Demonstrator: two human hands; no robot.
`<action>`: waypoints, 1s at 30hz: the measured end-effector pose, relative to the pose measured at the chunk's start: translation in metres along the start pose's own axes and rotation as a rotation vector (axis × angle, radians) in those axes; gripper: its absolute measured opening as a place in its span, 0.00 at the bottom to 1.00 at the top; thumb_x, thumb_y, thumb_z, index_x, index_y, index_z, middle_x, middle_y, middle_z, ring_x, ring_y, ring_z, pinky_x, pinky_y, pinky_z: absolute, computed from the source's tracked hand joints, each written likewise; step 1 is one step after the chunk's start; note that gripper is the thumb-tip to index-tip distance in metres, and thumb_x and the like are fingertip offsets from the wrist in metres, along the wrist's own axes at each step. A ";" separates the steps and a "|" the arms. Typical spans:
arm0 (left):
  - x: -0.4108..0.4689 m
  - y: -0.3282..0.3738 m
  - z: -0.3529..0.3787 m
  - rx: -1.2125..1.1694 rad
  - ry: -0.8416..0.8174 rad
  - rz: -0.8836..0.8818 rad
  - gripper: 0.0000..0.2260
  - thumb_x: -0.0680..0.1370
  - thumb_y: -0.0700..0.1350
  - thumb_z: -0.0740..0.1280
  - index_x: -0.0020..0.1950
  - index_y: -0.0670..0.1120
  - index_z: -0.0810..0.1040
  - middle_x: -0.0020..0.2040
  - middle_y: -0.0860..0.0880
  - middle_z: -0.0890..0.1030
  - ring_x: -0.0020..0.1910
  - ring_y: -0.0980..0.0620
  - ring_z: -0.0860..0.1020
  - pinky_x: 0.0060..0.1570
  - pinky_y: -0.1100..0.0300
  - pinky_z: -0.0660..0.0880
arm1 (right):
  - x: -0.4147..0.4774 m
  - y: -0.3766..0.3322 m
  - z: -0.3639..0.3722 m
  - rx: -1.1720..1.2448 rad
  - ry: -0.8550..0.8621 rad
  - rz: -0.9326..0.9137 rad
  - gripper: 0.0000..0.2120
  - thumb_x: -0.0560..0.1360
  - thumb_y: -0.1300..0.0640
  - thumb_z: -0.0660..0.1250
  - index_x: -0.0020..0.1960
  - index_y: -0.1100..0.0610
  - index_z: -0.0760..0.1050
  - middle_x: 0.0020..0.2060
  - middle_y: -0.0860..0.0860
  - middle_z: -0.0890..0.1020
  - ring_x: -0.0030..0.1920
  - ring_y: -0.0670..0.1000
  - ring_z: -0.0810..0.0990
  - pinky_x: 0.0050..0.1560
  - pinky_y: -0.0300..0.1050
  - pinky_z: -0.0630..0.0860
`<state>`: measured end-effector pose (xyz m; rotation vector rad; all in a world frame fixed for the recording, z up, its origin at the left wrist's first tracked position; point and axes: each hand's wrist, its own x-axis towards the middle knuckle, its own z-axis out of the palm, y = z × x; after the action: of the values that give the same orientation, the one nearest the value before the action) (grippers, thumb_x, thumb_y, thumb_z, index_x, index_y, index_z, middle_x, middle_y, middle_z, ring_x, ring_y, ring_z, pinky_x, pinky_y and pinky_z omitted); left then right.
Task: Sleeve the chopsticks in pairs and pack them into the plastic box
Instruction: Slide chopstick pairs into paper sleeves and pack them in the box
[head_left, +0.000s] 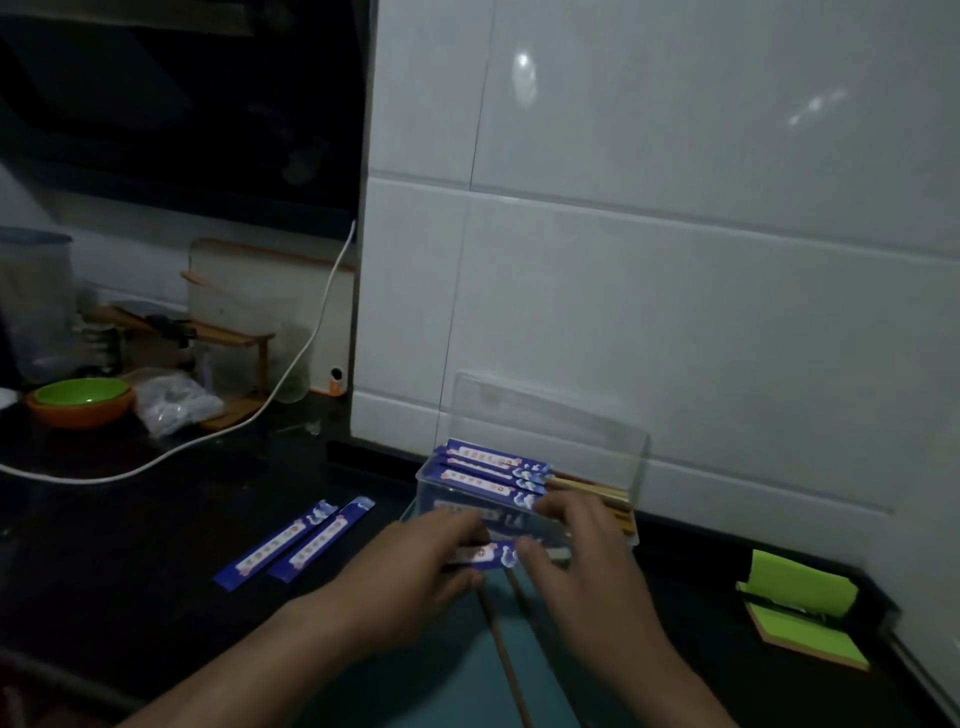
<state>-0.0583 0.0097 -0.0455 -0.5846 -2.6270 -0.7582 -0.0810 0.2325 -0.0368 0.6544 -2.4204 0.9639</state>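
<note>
Hands meet just in front of the plastic box (431, 480), which stands open on the dark table (156, 545) against the white wall, with several sleeved pairs (493, 470) already lying inside. The left hand (415, 566) has its fingers curled around one end of a blue sleeve (485, 555). The right hand (587, 566) bends over the other end with the thumb against it, so it seems to hold the sleeve too, though this part is blurred. Two loose chopsticks (498, 644) lie on the teal mat (441, 686) below the hands, and two empty sleeves (298, 543) wait to the left, well apart from the box. I judge the paper sleeve to be light and thin, easy to crease, so it is better held near its open mouth. The sticks are stiff and smooth and may slide out; hold them together at the thick ends.
</note>
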 end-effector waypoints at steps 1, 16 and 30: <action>0.005 0.001 -0.001 0.017 0.006 0.012 0.12 0.78 0.57 0.69 0.60 0.60 0.73 0.58 0.61 0.78 0.57 0.60 0.77 0.56 0.53 0.75 | 0.000 -0.002 -0.001 -0.091 -0.054 -0.123 0.10 0.76 0.46 0.70 0.55 0.42 0.74 0.52 0.38 0.77 0.54 0.41 0.76 0.56 0.40 0.72; 0.002 -0.026 0.005 0.105 0.188 -0.250 0.19 0.80 0.52 0.70 0.70 0.56 0.73 0.63 0.53 0.74 0.64 0.49 0.74 0.63 0.48 0.72 | 0.056 0.025 0.003 -0.104 -0.122 -0.136 0.05 0.79 0.57 0.70 0.47 0.48 0.77 0.40 0.41 0.81 0.43 0.43 0.78 0.46 0.46 0.74; 0.004 -0.011 0.027 0.087 0.125 -0.222 0.14 0.80 0.55 0.64 0.65 0.57 0.72 0.65 0.56 0.70 0.66 0.51 0.72 0.63 0.50 0.71 | 0.016 0.024 0.023 -0.442 -0.319 -0.203 0.14 0.81 0.44 0.57 0.56 0.48 0.77 0.53 0.47 0.83 0.53 0.52 0.82 0.49 0.49 0.77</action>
<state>-0.0729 0.0176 -0.0703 -0.2167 -2.6196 -0.7142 -0.1123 0.2276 -0.0550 0.9146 -2.6467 0.2392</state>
